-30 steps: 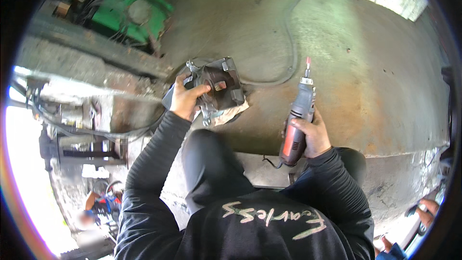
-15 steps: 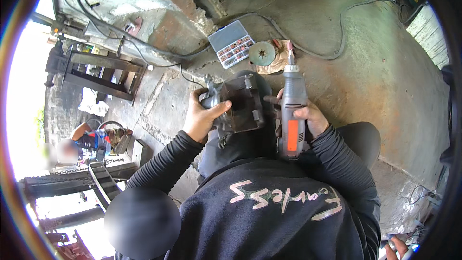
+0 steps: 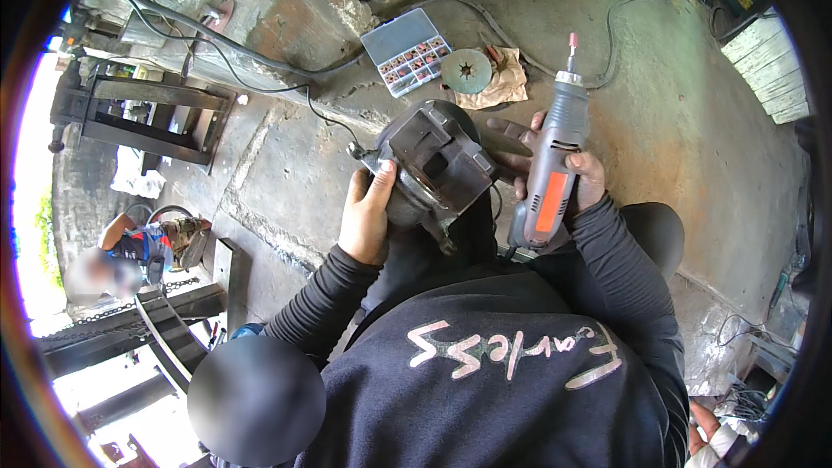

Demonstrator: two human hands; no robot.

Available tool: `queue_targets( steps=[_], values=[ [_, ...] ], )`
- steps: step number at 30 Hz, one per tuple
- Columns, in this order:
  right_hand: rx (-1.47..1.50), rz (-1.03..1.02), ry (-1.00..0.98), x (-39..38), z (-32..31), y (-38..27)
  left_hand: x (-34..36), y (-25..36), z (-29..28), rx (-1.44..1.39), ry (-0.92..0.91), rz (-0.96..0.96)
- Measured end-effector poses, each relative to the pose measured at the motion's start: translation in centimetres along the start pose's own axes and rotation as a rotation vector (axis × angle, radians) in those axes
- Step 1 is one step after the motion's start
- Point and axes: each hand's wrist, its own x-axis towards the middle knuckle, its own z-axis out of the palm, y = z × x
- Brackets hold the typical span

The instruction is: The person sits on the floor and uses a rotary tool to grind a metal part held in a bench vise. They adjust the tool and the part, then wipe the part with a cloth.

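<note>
My left hand [image 3: 368, 217] has its grip pinching the lugged metal casting [image 3: 438, 169], thumb pressed on the near left edge; the fingers behind it are hidden from me. My right hand [image 3: 589, 178] cradles the rotary tool [image 3: 553, 165], thumb on one side and fingers showing past the other, some of them stretched out loosely. The casting sits in front of my body, left of the tool, above the floor [image 3: 650, 208]; I cannot tell whether my leg bears any weight.

To handle this well, I'd curl those loose fingers fully around the tool body before bringing the two together, brace the casting firmly, and leave the cord [image 3: 510, 252] slack. I'd also judge it wise to approach with the small pink tip [image 3: 573, 38] clear of my left thumb; whether it spins, I can't see.

The tool's long axis runs away from me, leaning slightly right at the far end, tip foremost and cord end nearest. The casting lies aslant: the line through its lugs runs from far left to near right, and its hollow side faces up toward the camera.
</note>
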Motion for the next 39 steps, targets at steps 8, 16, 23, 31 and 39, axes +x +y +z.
queue_targets(
  steps=[8, 16, 23, 31, 39],
  values=[
    [-0.015, 0.010, 0.079, 0.6, -0.9, 1.1, 1.8, 0.0, -3.3, 0.470, -0.115, 0.308],
    [-0.124, -0.002, 0.167, 0.0, -1.4, 0.3, 3.6, 0.2, -3.8, 1.125, -0.297, 1.317],
    [-0.344, 0.080, 0.301, -1.4, -1.1, -1.9, 3.8, 0.7, -3.7, 1.027, -0.345, 1.258],
    [-0.684, -0.054, 0.429, -5.2, -1.8, -7.2, 3.1, -0.2, -2.0, 0.973, -0.092, 1.182],
    [-0.182, -0.084, 0.446, -6.1, -5.4, -6.9, 4.2, 0.9, -1.0, 1.251, -0.274, 1.395]
  ],
)
